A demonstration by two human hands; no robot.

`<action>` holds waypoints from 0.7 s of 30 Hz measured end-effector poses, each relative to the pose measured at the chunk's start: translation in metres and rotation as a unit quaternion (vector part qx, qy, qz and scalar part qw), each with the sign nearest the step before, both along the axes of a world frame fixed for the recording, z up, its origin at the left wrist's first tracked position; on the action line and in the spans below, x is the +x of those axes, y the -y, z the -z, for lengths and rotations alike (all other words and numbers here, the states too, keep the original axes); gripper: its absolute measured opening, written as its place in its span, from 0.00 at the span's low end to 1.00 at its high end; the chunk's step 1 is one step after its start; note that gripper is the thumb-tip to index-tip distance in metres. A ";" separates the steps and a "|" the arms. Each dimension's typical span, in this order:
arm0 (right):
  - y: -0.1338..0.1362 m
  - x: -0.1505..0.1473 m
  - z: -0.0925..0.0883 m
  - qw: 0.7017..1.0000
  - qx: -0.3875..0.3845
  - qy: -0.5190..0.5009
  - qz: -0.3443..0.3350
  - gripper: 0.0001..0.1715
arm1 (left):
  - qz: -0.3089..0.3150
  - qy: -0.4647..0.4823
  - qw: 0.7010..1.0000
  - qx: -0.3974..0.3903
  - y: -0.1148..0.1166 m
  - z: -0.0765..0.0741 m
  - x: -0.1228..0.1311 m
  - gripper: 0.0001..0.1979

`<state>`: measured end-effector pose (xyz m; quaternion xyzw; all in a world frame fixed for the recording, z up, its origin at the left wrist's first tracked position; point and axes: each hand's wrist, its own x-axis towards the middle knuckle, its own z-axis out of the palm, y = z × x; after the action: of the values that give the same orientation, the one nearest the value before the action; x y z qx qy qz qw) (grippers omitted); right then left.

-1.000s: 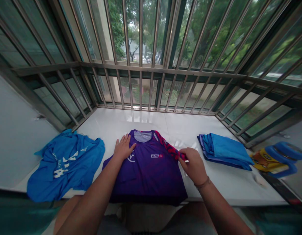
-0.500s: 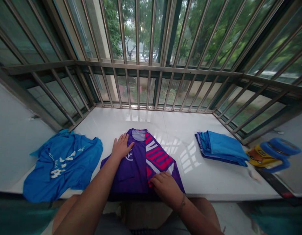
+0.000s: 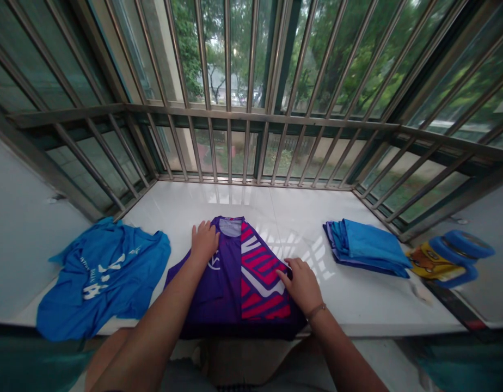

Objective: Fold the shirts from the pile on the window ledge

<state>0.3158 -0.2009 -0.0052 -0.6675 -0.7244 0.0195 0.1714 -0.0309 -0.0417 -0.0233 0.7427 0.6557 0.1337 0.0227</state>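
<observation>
A purple shirt [image 3: 227, 305] lies on the white ledge in front of me, with a grey inner collar at its far end. Its right part carries a pink-and-white patterned panel [image 3: 262, 283], folded inward over the purple front. My left hand [image 3: 203, 242] rests flat on the shirt's upper left, beside the collar, fingers stretched out. At the shirt's right edge is my right hand [image 3: 304, 286], thumb over the patterned panel and apart from the bent fingers. Dark purple cloth shows between thumb and forefinger.
A crumpled blue T-shirt [image 3: 108, 277] with white print lies at the left. To the right is a stack of folded blue and purple clothes [image 3: 369, 245], beside a blue-and-yellow plastic container [image 3: 443, 258]. Metal window bars [image 3: 251, 114] enclose the white ledge [image 3: 300, 204].
My right hand has moved right and slightly away from me, from the patterned cloth's near end to the shirt's right edge. The patterned panel now lies flatter and wider. My left hand stays nearly in place.
</observation>
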 end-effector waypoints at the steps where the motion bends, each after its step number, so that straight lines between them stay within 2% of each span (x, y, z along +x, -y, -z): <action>1: -0.003 0.001 0.004 1.000 -0.002 0.000 0.012 0.17 | 0.023 0.019 0.999 0.011 -0.002 -0.004 0.011 0.23; 5: -0.007 -0.002 0.017 0.999 -0.017 0.004 0.029 0.11 | 0.121 0.077 0.989 -0.035 -0.017 -0.009 0.063 0.13; 7: -0.007 -0.002 0.019 0.999 -0.020 -0.005 0.035 0.13 | 0.117 0.096 0.988 -0.042 -0.027 -0.005 0.082 0.13; 8: -0.007 -0.002 0.019 0.999 -0.021 -0.012 0.039 0.14 | 0.105 0.107 0.988 -0.043 -0.033 -0.004 0.088 0.17; 11: -0.006 0.001 0.019 0.998 -0.025 -0.028 0.048 0.16 | 0.061 0.143 0.987 -0.050 -0.053 0.000 0.099 0.30; 13: -0.006 0.001 0.020 0.998 -0.024 -0.033 0.049 0.15 | 0.056 0.168 0.982 -0.066 -0.067 0.000 0.102 0.32; 18: -0.007 0.004 0.022 0.997 -0.010 -0.053 0.059 0.15 | 0.097 0.240 0.963 -0.077 -0.092 -0.003 0.116 0.18; 21: -0.009 0.009 0.021 0.994 -0.006 -0.050 0.094 0.14 | 0.101 0.264 0.957 -0.065 -0.097 0.000 0.128 0.15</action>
<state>0.3245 -0.1914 -0.0263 -0.7317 -0.6490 0.0410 0.2044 0.0968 0.0551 -0.0233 0.7403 0.5554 0.2786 0.2566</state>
